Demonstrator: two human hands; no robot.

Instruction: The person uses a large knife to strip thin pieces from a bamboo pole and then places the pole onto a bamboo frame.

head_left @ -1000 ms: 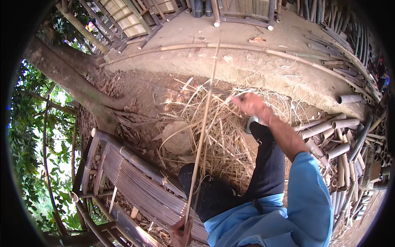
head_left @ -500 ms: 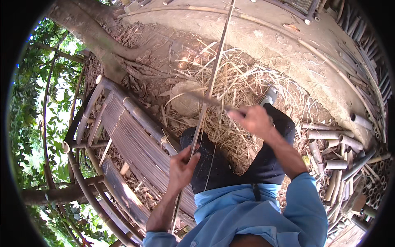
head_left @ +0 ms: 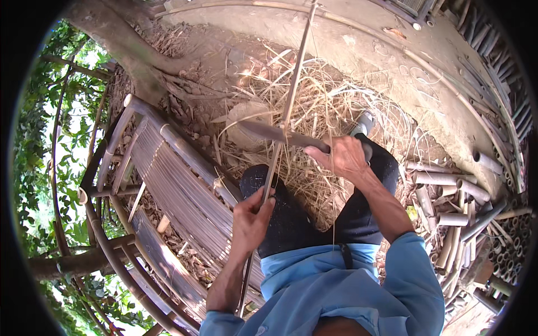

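Observation:
My left hand (head_left: 251,217) is closed round a long, narrow bamboo strip (head_left: 297,75) near my left knee. The strip slants up and away from me, and its lower end passes beside my left forearm. In my right hand (head_left: 343,157) is the handle of a large knife (head_left: 263,131) with a broad dark blade. The blade lies across the strip, touching it a little beyond my left hand. A thin sliver (head_left: 334,221) hangs down over my lap from near the knife.
A slatted bamboo bench (head_left: 174,173) stands close at my left. Pale shavings (head_left: 336,106) heap on the ground between and beyond my feet, beside a stone (head_left: 246,123). Cut bamboo tubes (head_left: 454,219) lie at my right. A tree trunk (head_left: 123,45) rises at the far left.
The knife has come to rest flatter across the strip and nearer me, its handle slightly lower. My left hand has shifted slightly right. The thin sliver now hangs farther right.

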